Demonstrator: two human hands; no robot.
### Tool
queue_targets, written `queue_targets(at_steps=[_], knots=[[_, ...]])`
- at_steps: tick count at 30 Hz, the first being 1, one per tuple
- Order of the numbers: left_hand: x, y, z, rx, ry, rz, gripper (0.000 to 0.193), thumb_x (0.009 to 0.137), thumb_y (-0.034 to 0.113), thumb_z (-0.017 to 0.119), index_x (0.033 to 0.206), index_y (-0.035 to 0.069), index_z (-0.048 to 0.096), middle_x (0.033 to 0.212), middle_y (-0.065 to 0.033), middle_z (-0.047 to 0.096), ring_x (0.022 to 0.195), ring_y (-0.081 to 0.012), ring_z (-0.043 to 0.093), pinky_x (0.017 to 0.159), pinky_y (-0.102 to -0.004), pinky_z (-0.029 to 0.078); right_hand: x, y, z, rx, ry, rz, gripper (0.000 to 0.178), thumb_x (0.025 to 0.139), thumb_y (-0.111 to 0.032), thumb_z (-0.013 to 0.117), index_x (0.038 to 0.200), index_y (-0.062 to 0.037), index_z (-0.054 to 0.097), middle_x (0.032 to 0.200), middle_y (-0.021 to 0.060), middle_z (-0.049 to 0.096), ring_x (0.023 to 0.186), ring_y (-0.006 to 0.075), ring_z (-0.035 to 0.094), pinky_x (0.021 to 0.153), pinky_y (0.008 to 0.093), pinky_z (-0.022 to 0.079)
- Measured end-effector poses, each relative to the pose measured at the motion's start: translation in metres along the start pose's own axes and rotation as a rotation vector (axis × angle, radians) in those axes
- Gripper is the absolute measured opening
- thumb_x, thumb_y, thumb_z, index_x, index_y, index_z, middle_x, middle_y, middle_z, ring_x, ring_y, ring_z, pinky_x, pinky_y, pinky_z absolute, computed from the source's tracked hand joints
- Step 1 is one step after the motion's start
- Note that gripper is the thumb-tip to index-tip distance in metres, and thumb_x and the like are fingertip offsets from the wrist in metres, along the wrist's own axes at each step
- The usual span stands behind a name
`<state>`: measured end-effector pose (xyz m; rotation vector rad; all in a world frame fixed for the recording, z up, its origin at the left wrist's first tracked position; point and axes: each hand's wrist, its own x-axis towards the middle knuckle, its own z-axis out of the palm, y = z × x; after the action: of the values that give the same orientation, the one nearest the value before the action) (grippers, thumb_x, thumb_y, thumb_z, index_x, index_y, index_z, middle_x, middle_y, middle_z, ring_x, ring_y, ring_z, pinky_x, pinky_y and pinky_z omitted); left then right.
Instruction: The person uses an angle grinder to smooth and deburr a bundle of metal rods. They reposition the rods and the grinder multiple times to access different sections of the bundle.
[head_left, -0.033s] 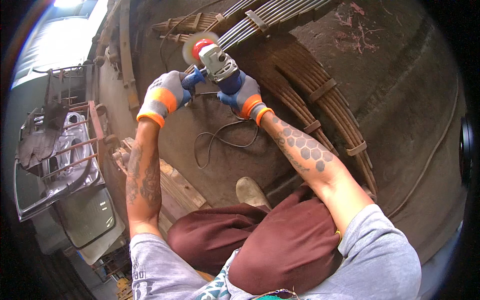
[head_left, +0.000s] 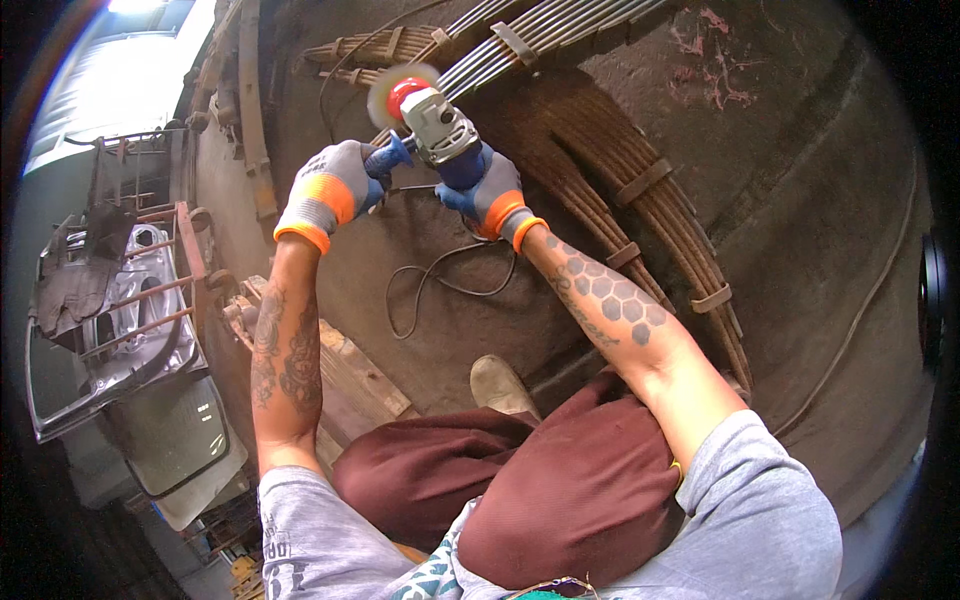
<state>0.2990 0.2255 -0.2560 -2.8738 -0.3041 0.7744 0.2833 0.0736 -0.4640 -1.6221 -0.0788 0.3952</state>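
Both my hands wear grey gloves with orange cuffs and blue palms, and together they hold an angle grinder (head_left: 437,125). My left hand (head_left: 335,185) is wrapped round its blue side handle (head_left: 388,157). The blue body sits in the grip of my right hand (head_left: 490,190). At the far end is a red-centred disc (head_left: 404,97), its rim blurred as if spinning. It is beside the end of a leaf spring pack (head_left: 545,45) with bright bare-metal edges. Whether the disc touches the metal, I cannot tell.
Rusty brown leaf spring packs (head_left: 640,190) lie right of my right hand. A cord (head_left: 440,275) loops on the floor below the grinder. Wooden planks (head_left: 360,375) lie by my left forearm. At far left, a metal rack (head_left: 185,260) stands beside silvery panels. My shoe (head_left: 503,385) is below.
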Motion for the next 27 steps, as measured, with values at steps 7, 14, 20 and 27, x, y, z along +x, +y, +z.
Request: queue_targets(at_steps=[7,14,20,27], knots=[[0.026,-0.019,-0.016,-0.141,-0.036,0.097,0.036,0.081,0.030,0.077,0.112,0.012,0.078,0.099,-0.0191,0.078,0.095,-0.0350,0.076,0.089,-0.0433,0.057,0.030,-0.017,-0.016,0.077,-0.055,-0.009,0.063,0.063,-0.033,0.095,0.116,-0.0093,0.072,0.105,0.0118,0.079,0.097,0.0247,0.076,0.088,0.0394,0.059],[-0.012,-0.053,-0.076,-0.259,-0.111,0.127,0.044,0.079,0.038,0.081,0.114,0.013,0.077,0.099,-0.0180,0.077,0.096,-0.0359,0.075,0.087,-0.0443,0.056,-0.006,-0.113,-0.017,-0.070,-0.174,0.263,0.053,0.061,-0.032,0.091,0.106,-0.0091,0.073,0.097,0.0140,0.078,0.091,0.0288,0.077,0.086,0.0413,0.059],[-0.111,-0.098,-0.119,-0.307,-0.225,-0.085,0.040,0.079,0.043,0.081,0.103,0.011,0.074,0.093,-0.0205,0.075,0.092,-0.0414,0.073,0.082,-0.0494,0.055,-0.062,-0.234,-0.008,-0.295,-0.347,0.380,0.056,0.063,-0.037,0.086,0.112,-0.0136,0.071,0.104,0.0182,0.077,0.099,0.0384,0.074,0.090,0.0470,0.058],[-0.167,-0.114,-0.197,-0.245,-0.377,-0.124,0.041,0.081,0.041,0.082,0.114,0.016,0.076,0.102,-0.0161,0.077,0.100,-0.0368,0.073,0.088,-0.0474,0.057,-0.115,-0.335,-0.007,-0.267,-0.330,0.558,0.061,0.062,-0.038,0.087,0.116,-0.0136,0.070,0.108,0.0184,0.077,0.103,0.0385,0.074,0.092,0.0458,0.057]])
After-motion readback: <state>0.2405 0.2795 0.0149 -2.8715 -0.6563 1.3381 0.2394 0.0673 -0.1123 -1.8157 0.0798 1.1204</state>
